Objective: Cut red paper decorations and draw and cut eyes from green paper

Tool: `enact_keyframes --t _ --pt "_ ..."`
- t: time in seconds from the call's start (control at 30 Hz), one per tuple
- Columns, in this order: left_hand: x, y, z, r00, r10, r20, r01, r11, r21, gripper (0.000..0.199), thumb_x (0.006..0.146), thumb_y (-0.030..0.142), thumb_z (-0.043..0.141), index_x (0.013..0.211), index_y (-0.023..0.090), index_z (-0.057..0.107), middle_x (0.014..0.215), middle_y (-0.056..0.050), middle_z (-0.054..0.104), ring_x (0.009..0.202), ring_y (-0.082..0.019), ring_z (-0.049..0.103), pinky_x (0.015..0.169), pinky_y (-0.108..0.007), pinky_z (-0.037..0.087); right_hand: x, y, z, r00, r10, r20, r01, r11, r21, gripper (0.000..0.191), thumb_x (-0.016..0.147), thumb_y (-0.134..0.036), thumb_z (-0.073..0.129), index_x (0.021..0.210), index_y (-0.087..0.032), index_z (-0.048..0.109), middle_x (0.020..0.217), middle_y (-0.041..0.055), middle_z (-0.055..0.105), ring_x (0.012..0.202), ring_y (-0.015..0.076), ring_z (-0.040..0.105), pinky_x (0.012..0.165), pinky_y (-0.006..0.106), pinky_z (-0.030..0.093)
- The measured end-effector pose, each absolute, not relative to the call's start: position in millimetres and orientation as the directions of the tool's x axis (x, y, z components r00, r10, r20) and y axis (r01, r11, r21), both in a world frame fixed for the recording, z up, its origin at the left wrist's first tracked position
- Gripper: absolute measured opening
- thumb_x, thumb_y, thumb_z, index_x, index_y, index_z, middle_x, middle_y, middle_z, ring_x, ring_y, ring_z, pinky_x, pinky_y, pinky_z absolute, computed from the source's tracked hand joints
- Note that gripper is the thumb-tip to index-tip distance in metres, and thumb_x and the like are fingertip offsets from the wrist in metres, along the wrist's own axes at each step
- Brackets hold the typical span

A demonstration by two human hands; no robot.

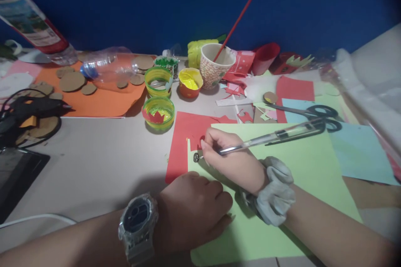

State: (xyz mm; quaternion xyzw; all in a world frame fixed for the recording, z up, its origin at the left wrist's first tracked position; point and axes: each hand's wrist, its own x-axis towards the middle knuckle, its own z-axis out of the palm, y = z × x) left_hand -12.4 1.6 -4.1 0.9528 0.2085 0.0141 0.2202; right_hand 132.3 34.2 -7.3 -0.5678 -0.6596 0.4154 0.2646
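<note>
My right hand (232, 156) pinches a clear-barrelled pen (250, 143) near its silver tip. Beside a small black mark (196, 157), the pen's point meets the left edge of a light green sheet of paper (300, 162). A notch has been cut from that sheet's upper left corner. My left hand (196, 212) lies on the sheet's lower left part with its fingers curled in; I see nothing held in it. Under the green sheet, a red sheet of paper (177, 154) sticks out at the left. Black-handled scissors (322, 111) lie behind the pen, across the papers.
Yellow-green cups (159, 127), a yellow paint pot (191, 91) and a patterned cup (211, 69) with a red stick stand behind. A plastic bottle (108, 66) and cardboard discs (72, 81) lie on orange paper (103, 106). A glue gun (34, 104) is at left, blue paper (363, 150) right.
</note>
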Motion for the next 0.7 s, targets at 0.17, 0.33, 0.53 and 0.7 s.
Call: enact_keyframes --t 0.17,0.33,0.53,0.7 --pt "-12.1 1.5 -2.3 0.914 0.396 -0.083 0.392 -0.818 0.42 0.018 0.09 0.033 0.045 0.08 0.018 0.051 0.079 0.0 0.059 0.063 -0.017 0.054 0.053 -0.032 0.039 132.9 35.0 -9.1 -0.219 0.967 -0.131 0.517 0.001 -0.856 0.022 0.079 -0.019 0.049 0.062 -0.021 0.035 0.056 -0.0062 0.039 0.051 0.0092 0.035 0.048 0.022 0.03" --pt "-11.4 1.5 -0.1 0.903 0.416 -0.105 0.419 -0.807 0.416 0.017 0.09 0.03 0.043 0.08 0.019 0.05 0.08 0.0 0.059 0.064 -0.017 0.053 0.053 -0.031 0.038 133.7 35.2 -8.9 -0.218 0.968 -0.126 0.518 0.005 -0.855 0.021 0.08 -0.02 0.047 0.063 -0.021 0.035 0.057 -0.006 0.039 0.052 0.0094 0.036 0.049 0.022 0.03" --pt "-11.7 0.5 -1.4 0.902 0.425 -0.078 0.418 -0.812 0.408 0.017 0.09 0.031 0.043 0.08 0.019 0.05 0.078 0.001 0.058 0.063 -0.018 0.053 0.052 -0.032 0.038 133.6 35.3 -8.3 -0.219 0.967 -0.127 0.527 0.008 -0.85 0.02 0.079 -0.018 0.047 0.063 -0.021 0.035 0.057 -0.0062 0.039 0.052 0.0094 0.036 0.048 0.022 0.03" --pt "-12.0 -0.6 -3.3 0.901 0.429 -0.064 0.415 -0.809 0.416 0.017 0.09 0.032 0.044 0.079 0.02 0.05 0.079 0.001 0.058 0.064 -0.018 0.053 0.053 -0.032 0.038 134.4 34.8 -9.0 -0.225 0.967 -0.123 0.528 0.014 -0.849 0.021 0.078 -0.019 0.048 0.063 -0.021 0.034 0.056 -0.0067 0.039 0.052 0.0092 0.036 0.048 0.022 0.03"
